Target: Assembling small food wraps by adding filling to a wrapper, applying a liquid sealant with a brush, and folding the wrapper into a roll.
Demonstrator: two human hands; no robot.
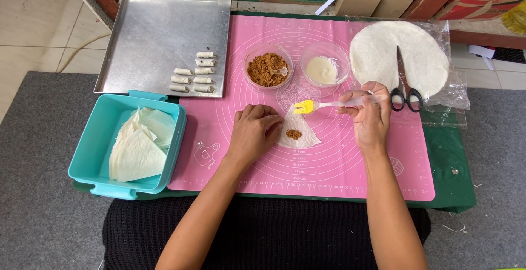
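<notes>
Nearest the camera, two bare forearms reach out over a black knitted lap onto a pink silicone mat [329,166] printed with ring guides. The left hand [253,133] lies palm down with its fingers curled, the fingertips pressing the left edge of a small wedge of thin white wrapper [300,132] that sits flat at the middle of the mat with a dab of brown filling [293,134] on it. The right hand [370,115] is closed round the pale handle of a pastry brush [318,105], whose yellow bristle head hovers at the wrapper's upper tip (whether it touches the sheet cannot be told). To the left, a teal plastic box [93,155] holds a stack of cut wrapper wedges [138,149]. Just beyond the wrapper stand two clear bowls, one of brown crumbly filling [267,70] with a small spoon in it, one of white paste [321,70]. Further right, black-handled scissors [404,86] lie on a round stack of uncut wrappers [397,56] in clear plastic. Farthest left, a metal tray [159,29] carries seven small finished rolls [194,72]. As a judgement, the thin sheet could tear or skid if the brush drags while the left fingertips hold only one edge, and too much paste near the filling could make it soggy so that it splits.
</notes>
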